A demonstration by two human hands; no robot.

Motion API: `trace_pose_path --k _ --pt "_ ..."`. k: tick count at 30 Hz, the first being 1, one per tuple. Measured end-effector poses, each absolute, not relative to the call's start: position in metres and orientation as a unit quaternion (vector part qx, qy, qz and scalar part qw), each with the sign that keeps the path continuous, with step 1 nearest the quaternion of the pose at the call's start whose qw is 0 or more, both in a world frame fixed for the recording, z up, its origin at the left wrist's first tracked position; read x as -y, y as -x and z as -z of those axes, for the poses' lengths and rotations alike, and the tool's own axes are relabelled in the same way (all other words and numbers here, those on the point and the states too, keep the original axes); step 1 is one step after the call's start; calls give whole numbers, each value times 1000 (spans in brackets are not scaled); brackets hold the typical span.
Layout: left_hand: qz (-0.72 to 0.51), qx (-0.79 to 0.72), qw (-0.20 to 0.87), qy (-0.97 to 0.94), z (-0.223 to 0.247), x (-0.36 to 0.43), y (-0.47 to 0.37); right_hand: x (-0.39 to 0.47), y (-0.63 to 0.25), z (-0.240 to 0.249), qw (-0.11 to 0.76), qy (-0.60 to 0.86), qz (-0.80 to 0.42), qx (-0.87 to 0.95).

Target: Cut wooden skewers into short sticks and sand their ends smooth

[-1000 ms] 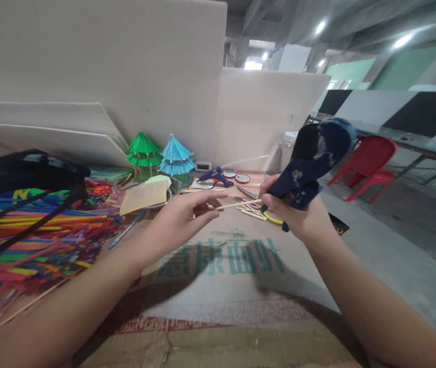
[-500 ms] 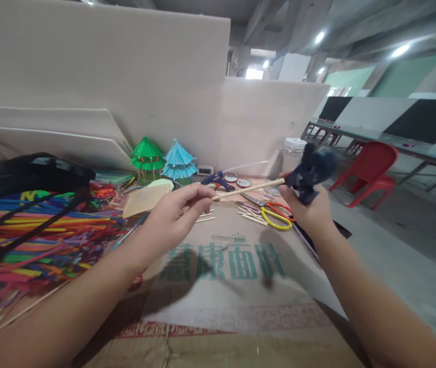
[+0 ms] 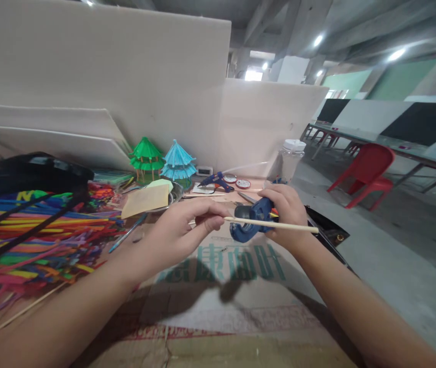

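Note:
My left hand (image 3: 191, 227) pinches one end of a thin pale wooden stick (image 3: 290, 225) between thumb and fingertips. The stick points right, passing in front of a blue hand tool with a rounded black part (image 3: 250, 220). My right hand (image 3: 289, 209) is wrapped around that tool, whose exact kind I cannot make out. Tool and stick overlap in view, and I cannot tell whether they touch. Both hands are above the printed cardboard (image 3: 218, 301). Behind the right hand, scissors (image 3: 244, 196) are mostly hidden.
Green (image 3: 146, 159) and light-blue (image 3: 178, 162) paper-roofed models stand at the back. Nearby lie a blue glue gun (image 3: 216, 180), two round tins (image 3: 243, 183) and a yellowish sheet (image 3: 145, 200). Colourful pipe cleaners (image 3: 49, 225) fill the left. A white-lidded jar (image 3: 291, 156) stands at the right.
My right hand has moved left and down with the blue tool, bringing it close to my left hand. The stick's far end now extends past the tool across the right hand.

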State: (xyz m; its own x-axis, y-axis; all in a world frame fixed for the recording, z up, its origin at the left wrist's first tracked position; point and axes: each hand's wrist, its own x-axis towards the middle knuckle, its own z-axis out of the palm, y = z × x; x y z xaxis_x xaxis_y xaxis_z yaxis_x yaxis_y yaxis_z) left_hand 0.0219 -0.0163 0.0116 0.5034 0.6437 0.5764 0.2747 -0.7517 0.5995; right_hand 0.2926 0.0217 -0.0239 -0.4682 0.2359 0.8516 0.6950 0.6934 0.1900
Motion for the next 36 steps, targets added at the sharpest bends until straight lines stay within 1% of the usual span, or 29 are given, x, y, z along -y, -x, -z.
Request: trace_pose_path --k 6,9,14,18,22,28,32,36 --pt "-374 -201 192 -885 -12 20 -23 -11 -290 16 419 276 334 798" --pt "-351 -197 202 -893 -12 25 -21 -8 -291 14 412 271 356 794" --pt "-329 -196 220 -897 -14 30 -19 -4 -292 10 428 245 382 781" --pt "-322 -193 234 -897 -14 28 -19 -2 -293 9 436 240 388 776" --pt "-327 -185 250 -892 -15 27 -20 0 -294 8 425 264 399 769" --pt "-327 -176 247 -895 -16 28 -20 2 -294 5 427 249 405 769" --pt "-323 -172 241 -899 -16 28 -19 2 -295 6 415 281 405 765" --pt "-316 -181 246 -898 -16 27 -20 2 -294 5 411 281 417 761"
